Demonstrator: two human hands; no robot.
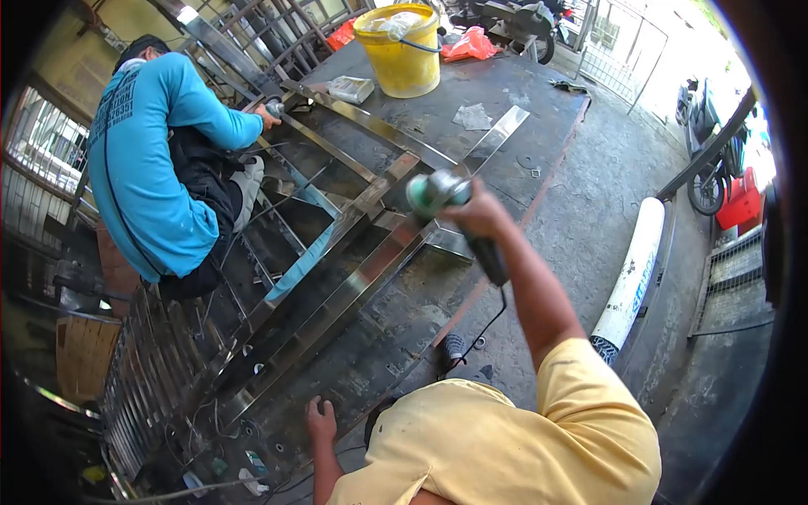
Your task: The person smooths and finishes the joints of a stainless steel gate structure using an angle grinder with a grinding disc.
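My right hand (481, 210) is wrapped round an angle grinder (450, 194), its green disc over a shiny metal bar of a welded frame (370, 273). From the grinder's dark rear end a black cord (497, 317) hangs down past the table edge. Lower down, my left hand (321, 418) rests on the dark metal table (404, 324) near its front edge, fingers a little apart and nothing in them. Blue strips (307, 269) lie along part of the frame.
A co-worker in a blue shirt (151, 160) crouches at the left, holding another power tool (274, 108) at the frame. A yellow bucket (397, 59) stands on the table's far part. Several metal bars (147, 370) lie lower left. On the floor at right lies a white roll (633, 269).
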